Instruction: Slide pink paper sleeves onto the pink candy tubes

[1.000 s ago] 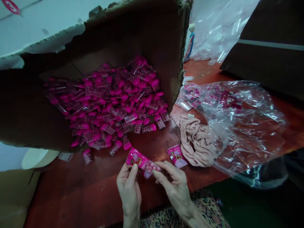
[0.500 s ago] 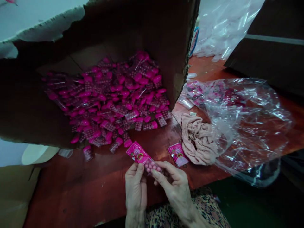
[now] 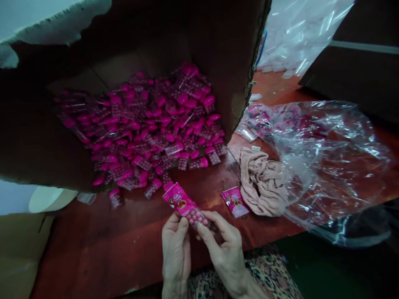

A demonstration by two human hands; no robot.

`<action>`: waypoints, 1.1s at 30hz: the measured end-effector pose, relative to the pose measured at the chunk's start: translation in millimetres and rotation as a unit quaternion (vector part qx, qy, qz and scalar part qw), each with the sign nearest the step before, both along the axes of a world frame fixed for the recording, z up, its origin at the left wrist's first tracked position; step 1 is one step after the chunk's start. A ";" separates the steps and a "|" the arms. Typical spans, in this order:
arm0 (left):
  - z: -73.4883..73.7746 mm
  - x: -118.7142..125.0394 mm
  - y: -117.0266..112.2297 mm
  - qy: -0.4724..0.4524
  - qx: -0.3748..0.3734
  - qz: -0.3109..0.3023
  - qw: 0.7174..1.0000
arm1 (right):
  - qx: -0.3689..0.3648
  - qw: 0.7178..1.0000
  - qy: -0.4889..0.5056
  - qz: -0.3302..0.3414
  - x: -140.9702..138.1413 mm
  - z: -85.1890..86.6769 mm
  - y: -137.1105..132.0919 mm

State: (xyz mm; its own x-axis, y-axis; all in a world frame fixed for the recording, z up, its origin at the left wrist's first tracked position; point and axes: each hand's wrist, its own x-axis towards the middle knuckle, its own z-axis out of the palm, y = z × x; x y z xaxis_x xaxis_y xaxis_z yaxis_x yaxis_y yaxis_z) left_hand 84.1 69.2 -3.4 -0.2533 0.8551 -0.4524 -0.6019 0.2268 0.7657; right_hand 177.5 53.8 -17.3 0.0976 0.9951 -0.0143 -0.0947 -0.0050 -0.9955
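Note:
Between my two hands is a candy container (image 3: 197,216), clear with round pink candies inside and a pink printed label (image 3: 179,198) at its far end. My left hand (image 3: 176,247) pinches its left side between thumb and fingers. From the right, my right hand (image 3: 225,251) grips the near end, the thumb lying over the candies. Some of the right fingers are hidden behind the container. To the right of my hands, a small stack of pink printed labels (image 3: 235,202) lies on the red table (image 3: 124,245), touching a crumpled beige cloth (image 3: 262,182).
An open cardboard box (image 3: 230,83) lies on its side ahead, with a heap of pink-capped candy containers (image 3: 149,128) spilling to its edge. At right a clear plastic bag (image 3: 336,166) holds more pink printed pieces. A pale bowl (image 3: 51,199) sits at left.
Both hands have shifted slightly left with the candy container still held. The view has moved a little; the heap, cloth and labels stay as they were on the table.

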 end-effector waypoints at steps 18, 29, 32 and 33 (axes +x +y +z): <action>9.5 37.2 -5.6 0.028 -0.041 -0.025 0.998 | -0.043 0.988 -0.141 0.041 -1.8 5.4 -5.7; 11.1 20.3 0.5 0.089 -0.014 0.020 0.996 | -0.179 0.982 0.044 0.039 5.3 1.5 -1.6; 6.8 23.0 -4.0 0.082 -0.012 0.014 0.996 | -0.187 0.977 0.098 0.014 2.5 5.9 -0.4; 6.1 24.1 -5.4 0.081 -0.014 0.014 0.997 | -0.190 0.974 0.120 0.015 1.7 7.8 0.7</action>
